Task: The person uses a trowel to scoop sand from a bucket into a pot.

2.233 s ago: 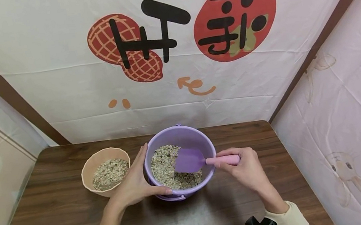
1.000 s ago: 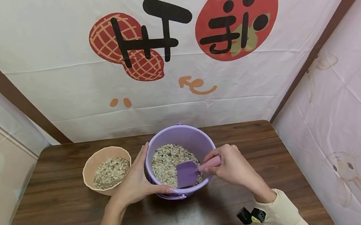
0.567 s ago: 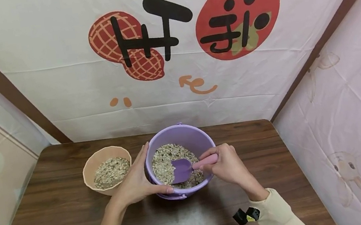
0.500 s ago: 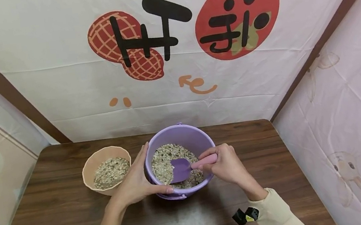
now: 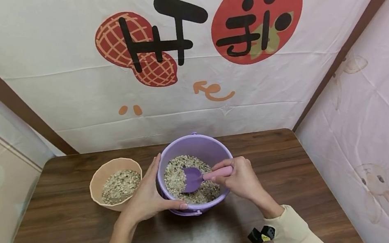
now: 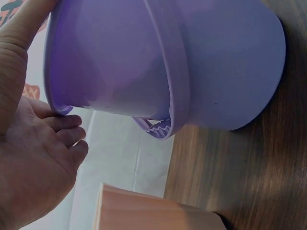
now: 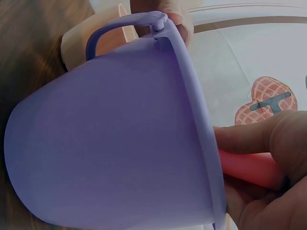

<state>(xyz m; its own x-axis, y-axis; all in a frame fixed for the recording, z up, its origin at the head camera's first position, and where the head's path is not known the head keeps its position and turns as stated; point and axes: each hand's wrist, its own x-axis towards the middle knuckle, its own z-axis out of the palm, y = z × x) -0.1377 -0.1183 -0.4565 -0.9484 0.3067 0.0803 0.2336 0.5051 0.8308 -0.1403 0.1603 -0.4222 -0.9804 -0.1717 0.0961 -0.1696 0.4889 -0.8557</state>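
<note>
In the head view a purple bucket (image 5: pixel 213 148) holds pale, speckled grain-like bits (image 5: pixel 175 174). My left hand (image 5: pixel 145 199) grips its rim from the left, thumb along the near rim and fingers spread round the far left side. The left wrist view shows the fingertips at the rim and the handle (image 6: pixel 177 72) hanging down. My right hand (image 5: pixel 239 177) reaches over the right rim and holds a small shovel by its pink handle (image 5: pixel 220 172). The shovel's purple blade (image 5: pixel 192 179) lies inside, its left edge among the bits.
Left of the bucket stands a peach bowl (image 5: pixel 96 183) with a layer of similar bits, close to my left hand. Both stand on a dark wooden table (image 5: pixel 60 231). A printed cloth wall (image 5: pixel 85 112) rises behind the table's back edge, another cloth (image 5: pixel 333 151) on the right.
The shovel's blade, first held over the bits, went down to the near side, then slid left and slightly away. The right hand moved left with it; left hand, bucket and bowl stayed.
</note>
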